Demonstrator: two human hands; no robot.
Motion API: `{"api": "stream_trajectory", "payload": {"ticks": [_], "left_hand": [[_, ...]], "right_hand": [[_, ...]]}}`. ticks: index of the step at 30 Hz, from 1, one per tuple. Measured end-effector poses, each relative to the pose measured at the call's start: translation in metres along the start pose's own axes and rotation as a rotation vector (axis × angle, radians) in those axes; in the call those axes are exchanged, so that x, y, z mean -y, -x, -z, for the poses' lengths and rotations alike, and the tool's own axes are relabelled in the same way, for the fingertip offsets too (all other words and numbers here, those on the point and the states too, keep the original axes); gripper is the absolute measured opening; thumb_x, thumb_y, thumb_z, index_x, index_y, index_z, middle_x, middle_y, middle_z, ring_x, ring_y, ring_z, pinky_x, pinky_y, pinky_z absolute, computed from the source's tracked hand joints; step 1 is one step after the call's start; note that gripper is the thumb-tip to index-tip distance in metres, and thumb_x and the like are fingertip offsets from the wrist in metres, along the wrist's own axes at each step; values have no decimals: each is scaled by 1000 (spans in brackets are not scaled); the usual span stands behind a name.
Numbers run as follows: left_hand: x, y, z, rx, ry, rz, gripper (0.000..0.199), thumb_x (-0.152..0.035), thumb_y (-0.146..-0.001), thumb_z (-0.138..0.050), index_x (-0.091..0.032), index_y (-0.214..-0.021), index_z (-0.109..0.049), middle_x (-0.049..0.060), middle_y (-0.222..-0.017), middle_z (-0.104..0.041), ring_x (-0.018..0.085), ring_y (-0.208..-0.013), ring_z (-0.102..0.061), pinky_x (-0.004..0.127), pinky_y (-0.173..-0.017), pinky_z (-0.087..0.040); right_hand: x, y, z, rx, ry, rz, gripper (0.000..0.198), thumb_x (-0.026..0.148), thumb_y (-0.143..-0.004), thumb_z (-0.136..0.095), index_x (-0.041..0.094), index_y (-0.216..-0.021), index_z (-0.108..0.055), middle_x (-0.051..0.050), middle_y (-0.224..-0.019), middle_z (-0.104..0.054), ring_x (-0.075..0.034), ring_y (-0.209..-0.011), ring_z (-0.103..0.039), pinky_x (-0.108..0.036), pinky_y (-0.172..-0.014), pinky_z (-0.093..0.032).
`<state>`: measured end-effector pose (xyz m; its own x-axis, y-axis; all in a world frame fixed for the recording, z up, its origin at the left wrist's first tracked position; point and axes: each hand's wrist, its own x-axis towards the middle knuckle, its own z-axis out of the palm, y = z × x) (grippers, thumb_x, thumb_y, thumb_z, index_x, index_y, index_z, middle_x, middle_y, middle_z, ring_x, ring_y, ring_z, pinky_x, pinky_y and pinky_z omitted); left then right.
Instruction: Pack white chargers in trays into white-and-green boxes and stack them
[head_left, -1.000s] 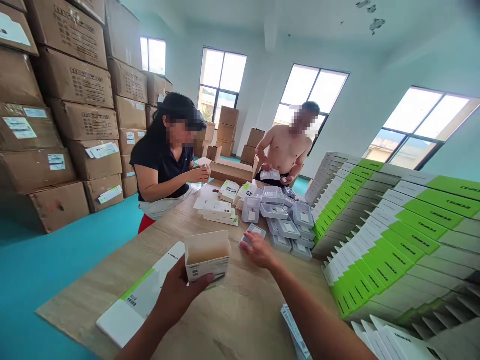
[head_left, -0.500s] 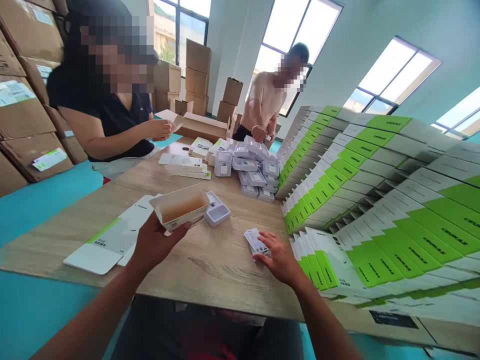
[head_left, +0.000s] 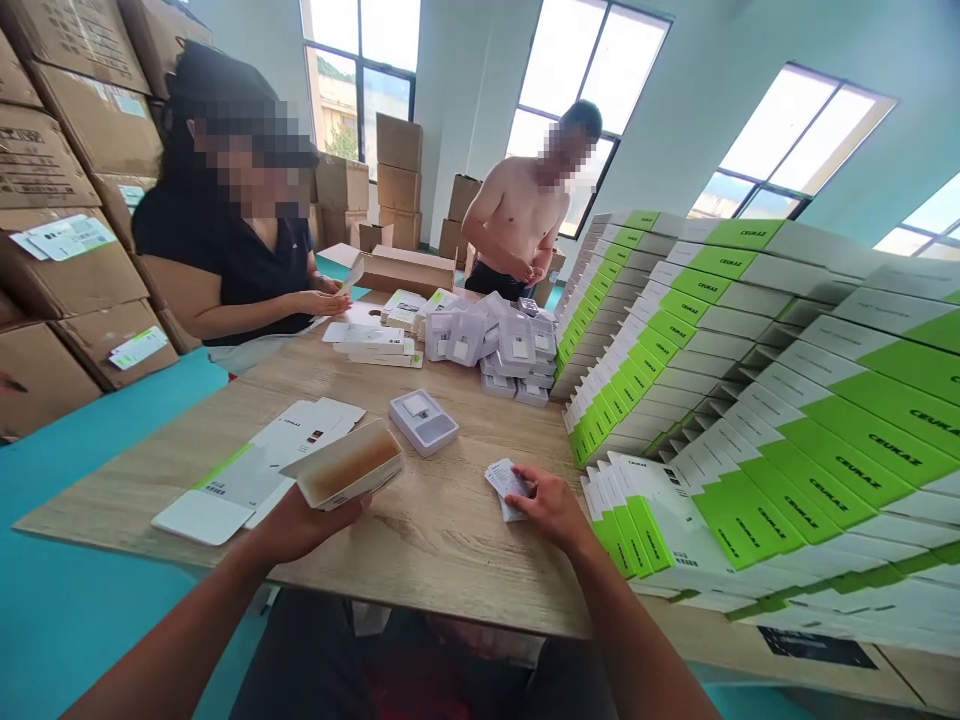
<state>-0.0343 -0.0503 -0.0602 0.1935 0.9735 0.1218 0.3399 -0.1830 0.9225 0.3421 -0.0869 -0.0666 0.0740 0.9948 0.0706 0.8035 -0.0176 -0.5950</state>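
Note:
My left hand (head_left: 300, 528) is wrapped around a small white carton (head_left: 361, 462), its open side showing the brown inside. At the table's right front, my right hand (head_left: 553, 508) has its fingers closed over a small stack of printed cards (head_left: 498, 480); the fingers partly hide the stack. Beyond the carton lies a white plastic tray (head_left: 444, 434) with a small square item in one compartment. Flattened white-and-green cartons (head_left: 262, 455) lie on the table left of my left hand, overlapping each other.
Tall stacks of white-and-green boxes (head_left: 814, 490) line the right side. Several plastic trays (head_left: 517, 340) are piled at the back, beside more flat cartons (head_left: 367, 338). One person (head_left: 225, 260) sits at the left holding a piece of card; another person (head_left: 517, 215) stands behind the pile.
My left hand has brought the carton slightly nearer and lower, away from the tray. My right fingers have drawn in on the cards. The standing person's hands have moved back from the tray pile.

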Motion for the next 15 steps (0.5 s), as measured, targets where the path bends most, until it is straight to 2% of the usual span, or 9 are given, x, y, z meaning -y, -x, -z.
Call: {"api": "stream_trajectory", "payload": {"ticks": [3,8,11,13,15], "left_hand": [[-8,-8,4,94,-6,-58,71,-70,-71,-79,-20,-121,-71,16,-114,-79,40,-111,-72,52,-97,-59],[-10,-15,4,185,4,-64,64,-67,-68,-83,-22,-112,-75,13,-101,-81,39,-103,-75,49,-93,-61],[-11,-17,1,212,55,-29,62,-68,-67,-82,-22,-108,-76,14,-102,-81,39,-103,-75,50,-92,-61],[-13,-19,-2,201,72,-35,60,-68,-68,-82,-22,-107,-76,14,-100,-81,39,-102,-76,50,-89,-63],[-15,-20,-4,75,50,-97,59,-66,-65,-84,-22,-104,-77,13,-93,-82,38,-94,-78,48,-81,-66]], "right_hand": [[-8,-3,-2,-58,-78,-83,61,32,-70,-81,20,-129,-69,-10,-112,-79,-30,-100,-75,-42,-89,-58],[-20,-6,-7,-168,-228,-167,52,32,-68,-77,19,-118,-73,-7,-92,-78,-28,-84,-74,-43,-83,-58],[-24,-11,-7,-236,-338,-196,48,41,-71,-74,17,-112,-73,-7,-85,-76,-27,-79,-71,-44,-80,-57],[-21,-12,-5,-252,-437,-178,47,55,-75,-70,17,-104,-74,-8,-85,-76,-27,-80,-71,-42,-77,-58],[-10,-8,-2,-249,-534,-133,55,67,-81,-62,17,-102,-73,-9,-86,-76,-25,-81,-71,-38,-74,-58]]}}
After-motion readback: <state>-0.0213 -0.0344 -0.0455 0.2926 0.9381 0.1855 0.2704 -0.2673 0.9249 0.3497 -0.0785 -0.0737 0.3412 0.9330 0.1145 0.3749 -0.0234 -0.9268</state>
